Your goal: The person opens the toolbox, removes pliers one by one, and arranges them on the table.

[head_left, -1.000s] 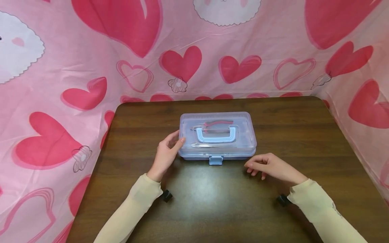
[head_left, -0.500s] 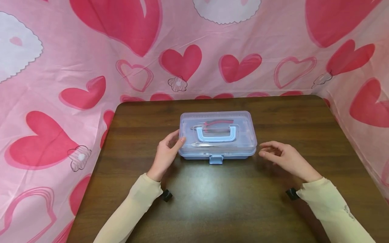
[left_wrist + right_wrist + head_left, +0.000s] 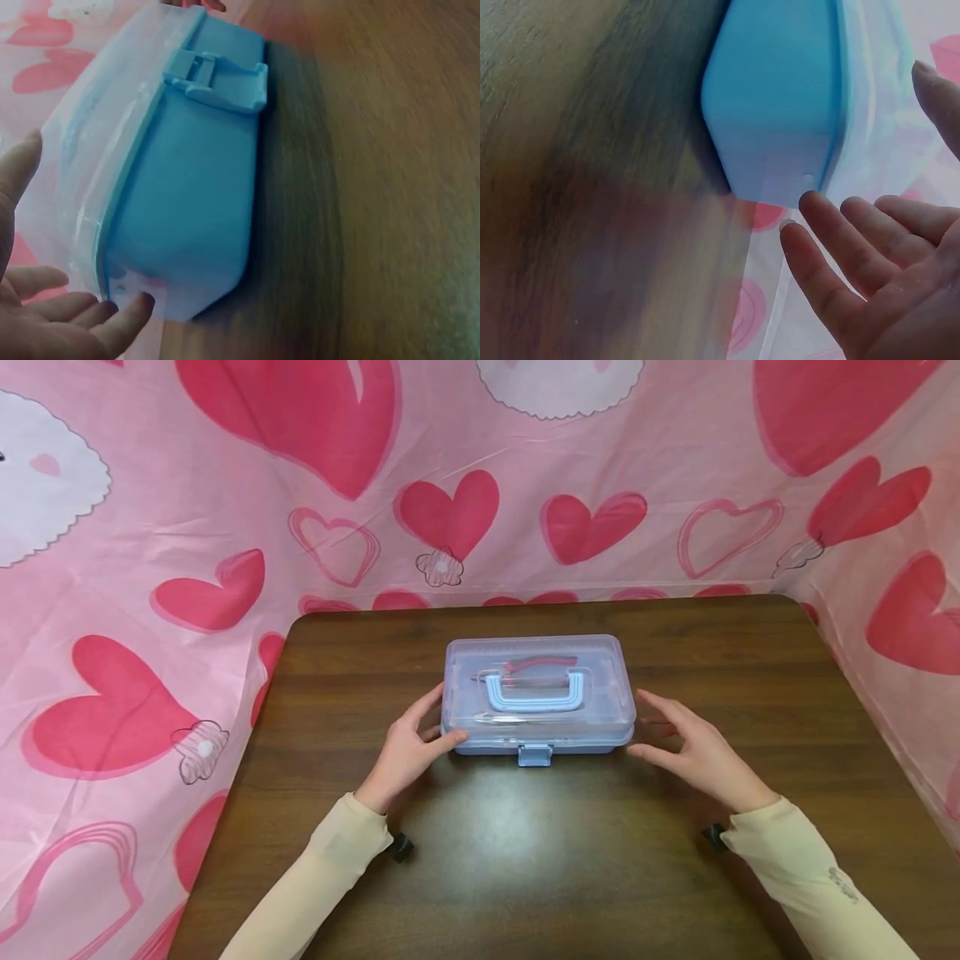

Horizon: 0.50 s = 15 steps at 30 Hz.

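Note:
A plastic toolbox [image 3: 600, 727] with a clear lid and blue base sits on the table, its blue handle [image 3: 534, 702] folded flat on top. Its front latch [image 3: 535, 756] sticks outward, as the left wrist view also shows. Through the lid a red-handled tool [image 3: 542, 662] with a thin pointed tip is visible. My left hand [image 3: 405, 756] is at the box's left end, thumb by the front corner and fingers spread beside the end wall. My right hand [image 3: 705, 756] is at the right end, its fingers extended and spread, thumb near the front right corner.
The brown wooden table [image 3: 510, 877] has rounded far corners. Pink heart-patterned cloth [image 3: 517, 452] hangs behind it and along both sides. A small black device [image 3: 401, 847] shows under the left cuff, and another black device [image 3: 714, 837] under the right one.
My right hand has moved from the box's front right corner round to its right end, and its fingers have spread. My left thumb has slid from the lid's side down to the front corner.

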Each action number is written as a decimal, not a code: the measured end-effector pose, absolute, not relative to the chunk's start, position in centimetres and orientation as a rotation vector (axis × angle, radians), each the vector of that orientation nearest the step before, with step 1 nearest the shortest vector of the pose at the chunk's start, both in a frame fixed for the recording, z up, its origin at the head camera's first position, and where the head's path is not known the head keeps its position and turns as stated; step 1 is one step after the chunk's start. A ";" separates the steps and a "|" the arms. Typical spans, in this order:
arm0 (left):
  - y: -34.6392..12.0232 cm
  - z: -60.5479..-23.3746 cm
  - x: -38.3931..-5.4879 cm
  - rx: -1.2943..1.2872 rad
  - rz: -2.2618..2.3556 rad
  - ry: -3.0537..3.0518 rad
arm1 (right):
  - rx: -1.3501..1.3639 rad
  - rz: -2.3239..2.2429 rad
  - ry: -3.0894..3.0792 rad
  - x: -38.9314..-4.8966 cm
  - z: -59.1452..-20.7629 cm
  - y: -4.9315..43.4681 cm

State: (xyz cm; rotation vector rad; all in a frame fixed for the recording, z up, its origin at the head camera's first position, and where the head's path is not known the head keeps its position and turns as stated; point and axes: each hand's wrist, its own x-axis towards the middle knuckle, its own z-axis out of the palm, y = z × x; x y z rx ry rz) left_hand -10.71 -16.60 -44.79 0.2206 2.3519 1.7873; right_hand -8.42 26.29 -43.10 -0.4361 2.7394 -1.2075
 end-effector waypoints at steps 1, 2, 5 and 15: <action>-16.7 -44.8 -10.7 0.238 1.785 2.352 | -0.441 -1.199 2.735 -8.4 -43.2 26.3; -16.7 -44.9 -10.7 0.252 1.785 2.350 | -0.447 -1.190 2.733 -8.4 -43.2 26.2; -16.7 -45.0 -10.8 0.274 1.800 2.340 | -0.484 -1.169 2.746 -8.5 -43.5 26.0; -17.0 -45.3 -10.8 0.256 1.861 2.259 | -0.652 -1.089 2.948 -9.0 -44.4 25.2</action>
